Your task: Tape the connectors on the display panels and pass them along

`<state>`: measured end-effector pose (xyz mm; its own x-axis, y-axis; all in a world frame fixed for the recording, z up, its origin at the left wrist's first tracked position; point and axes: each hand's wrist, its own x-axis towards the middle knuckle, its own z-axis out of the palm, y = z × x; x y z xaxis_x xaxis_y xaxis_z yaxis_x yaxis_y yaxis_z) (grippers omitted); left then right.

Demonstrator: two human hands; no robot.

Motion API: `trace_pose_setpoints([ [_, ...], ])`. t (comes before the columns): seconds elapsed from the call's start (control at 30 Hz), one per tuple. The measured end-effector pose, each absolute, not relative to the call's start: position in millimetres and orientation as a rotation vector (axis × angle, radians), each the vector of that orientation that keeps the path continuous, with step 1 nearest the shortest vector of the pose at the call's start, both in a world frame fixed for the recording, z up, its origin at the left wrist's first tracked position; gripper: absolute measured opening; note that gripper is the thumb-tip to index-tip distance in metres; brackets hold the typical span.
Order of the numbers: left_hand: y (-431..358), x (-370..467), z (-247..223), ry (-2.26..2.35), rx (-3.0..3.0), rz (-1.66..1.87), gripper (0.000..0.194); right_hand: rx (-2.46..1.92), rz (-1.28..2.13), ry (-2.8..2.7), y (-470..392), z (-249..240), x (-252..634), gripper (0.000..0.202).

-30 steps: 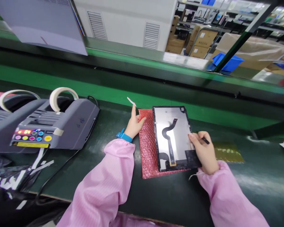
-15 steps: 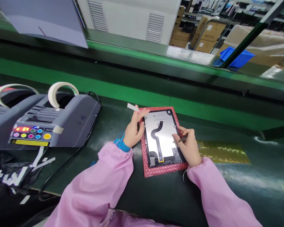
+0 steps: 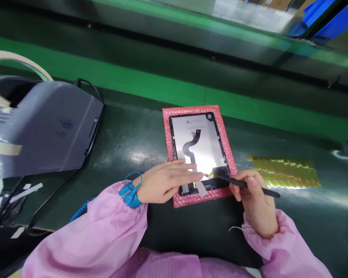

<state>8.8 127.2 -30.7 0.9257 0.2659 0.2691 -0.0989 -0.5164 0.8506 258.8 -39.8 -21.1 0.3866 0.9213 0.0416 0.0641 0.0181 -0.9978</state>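
A tablet screen panel (image 3: 204, 150) lies back up on pink bubble wrap (image 3: 167, 127), with a dark curved flex cable (image 3: 188, 148) on its silvery back. My left hand (image 3: 165, 181) is open, palm down over the panel's lower left, fingers stretched across the cable. By its fingertips a pale strip of tape (image 3: 202, 189) sticks out; whether it clings to a finger or to the panel I cannot tell. My right hand (image 3: 255, 193) grips black tweezers (image 3: 243, 183), their tips near a small yellowish patch (image 3: 211, 175) at the panel's lower part.
A grey tape dispenser (image 3: 52, 127) with a tape roll (image 3: 20, 58) stands on the left, its cable trailing below. Right of the panel lies a sheet of amber film (image 3: 287, 172). A green ledge (image 3: 150, 85) runs along the back. My blue wrist strap (image 3: 130, 193) has a coiled cord.
My left hand has come down from the panel's upper left edge to its lower part, bringing the tape strip. My right hand has shifted down and right, tweezers now pointing left. The view has tilted downward.
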Motion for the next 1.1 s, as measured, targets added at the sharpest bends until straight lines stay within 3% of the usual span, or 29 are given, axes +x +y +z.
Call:
trace_pose_setpoints([
  [0.17,126.9,12.7,-28.3,0.069,2.121,0.37,0.087,-1.421,0.954,-0.932,-44.5,-18.3,258.2,0.014],
  [0.3,127.8,12.8,-27.9,0.049,2.133,0.431,0.091,-1.424,1.003,-0.946,-40.5,-10.5,257.6,0.019],
  [0.67,128.5,14.0,-25.9,0.087,2.166,0.301,0.086,-1.43,1.097,-0.988,-39.5,-3.1,256.6,0.022],
  [1.1,127.7,13.2,-25.1,0.008,2.338,0.434,0.097,-1.428,1.107,-1.07,-39.9,-7.2,249.0,0.02],
])
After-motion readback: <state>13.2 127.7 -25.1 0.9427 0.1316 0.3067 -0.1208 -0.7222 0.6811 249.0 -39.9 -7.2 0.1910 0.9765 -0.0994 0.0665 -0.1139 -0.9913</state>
